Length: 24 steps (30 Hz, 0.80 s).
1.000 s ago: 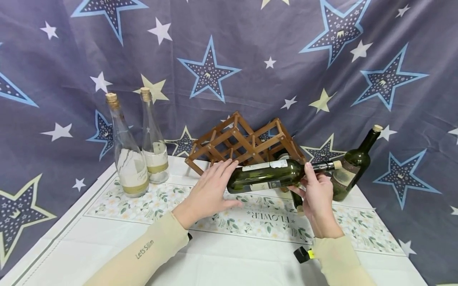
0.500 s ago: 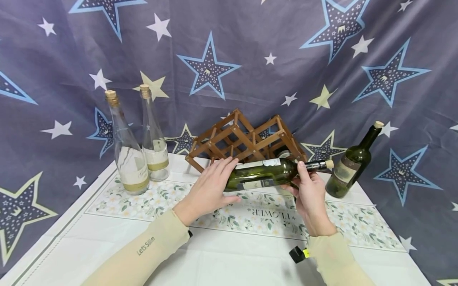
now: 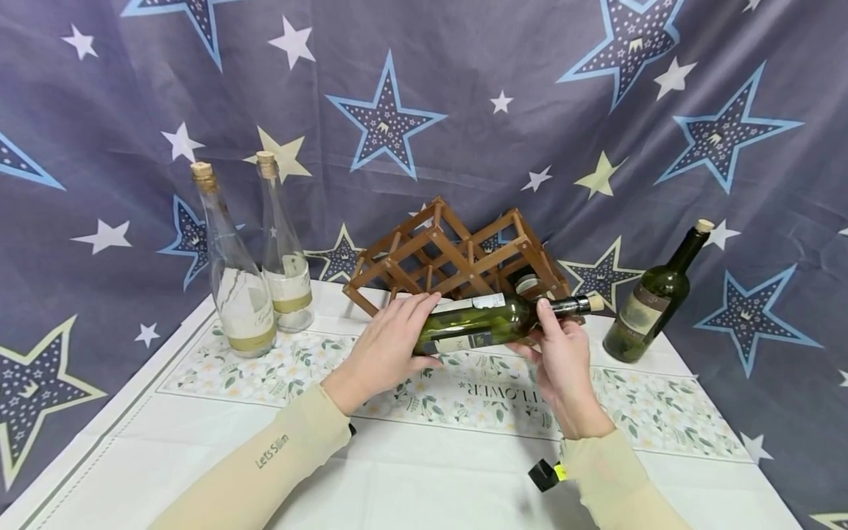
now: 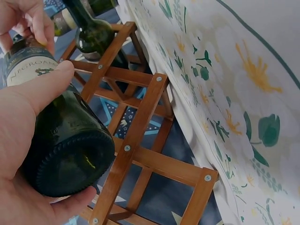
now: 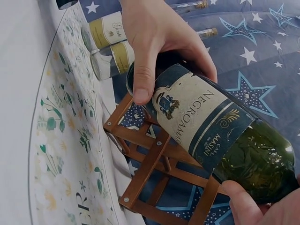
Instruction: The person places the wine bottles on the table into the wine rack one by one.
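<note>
Both hands hold a dark green corked wine bottle [image 3: 473, 320] lying almost level in front of the wooden wine rack [image 3: 457, 258]. My left hand [image 3: 387, 342] grips its base end, with thumb and fingers around the glass in the left wrist view. My right hand [image 3: 563, 361] holds it at the shoulder and neck, the cork pointing right. A cream and dark blue label [image 5: 192, 112] shows in the right wrist view. Another green bottle [image 4: 96, 37] lies in the rack, partly hidden behind the held one in the head view.
Two clear corked bottles [image 3: 241, 309] stand at the left of the table. A green corked bottle [image 3: 645, 309] stands on the right. A flowered runner [image 3: 298, 368] crosses the white table [image 3: 424, 471], and a star-printed curtain [image 3: 457, 96] hangs behind.
The held bottle and my right hand have shifted a little to the left. My left hand keeps its grip on the base end. The head view has tilted slightly.
</note>
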Motion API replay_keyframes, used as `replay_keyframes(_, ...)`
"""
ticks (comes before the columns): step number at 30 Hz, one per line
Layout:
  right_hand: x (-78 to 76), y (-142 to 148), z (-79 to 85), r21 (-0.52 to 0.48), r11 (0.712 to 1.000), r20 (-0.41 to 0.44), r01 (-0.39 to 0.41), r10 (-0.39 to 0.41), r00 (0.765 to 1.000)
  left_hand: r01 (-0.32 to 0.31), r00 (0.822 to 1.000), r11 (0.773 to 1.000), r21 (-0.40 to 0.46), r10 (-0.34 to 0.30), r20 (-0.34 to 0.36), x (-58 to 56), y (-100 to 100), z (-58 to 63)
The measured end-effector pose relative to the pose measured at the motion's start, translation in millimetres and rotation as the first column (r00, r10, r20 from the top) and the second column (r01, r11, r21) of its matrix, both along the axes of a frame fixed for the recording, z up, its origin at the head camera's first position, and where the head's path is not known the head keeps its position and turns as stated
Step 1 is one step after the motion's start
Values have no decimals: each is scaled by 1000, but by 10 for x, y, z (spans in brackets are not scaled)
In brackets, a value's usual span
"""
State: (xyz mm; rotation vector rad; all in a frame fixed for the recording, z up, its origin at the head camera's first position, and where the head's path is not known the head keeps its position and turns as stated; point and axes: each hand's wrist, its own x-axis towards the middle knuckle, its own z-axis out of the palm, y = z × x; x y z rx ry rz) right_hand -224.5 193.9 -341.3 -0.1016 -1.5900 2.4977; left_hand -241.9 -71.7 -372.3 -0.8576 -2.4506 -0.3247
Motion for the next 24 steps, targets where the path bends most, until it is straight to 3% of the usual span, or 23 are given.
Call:
replay_keyframes(13,7,-26,2,-10,998,-15,-66,66,998,-6,1000,1000,-3,6,13,0,-48,33)
replay_keyframes(24,59,-25,47,62,988,-9,-138,139,990,27,1000,1000,9,-27,9,-24,-120,86)
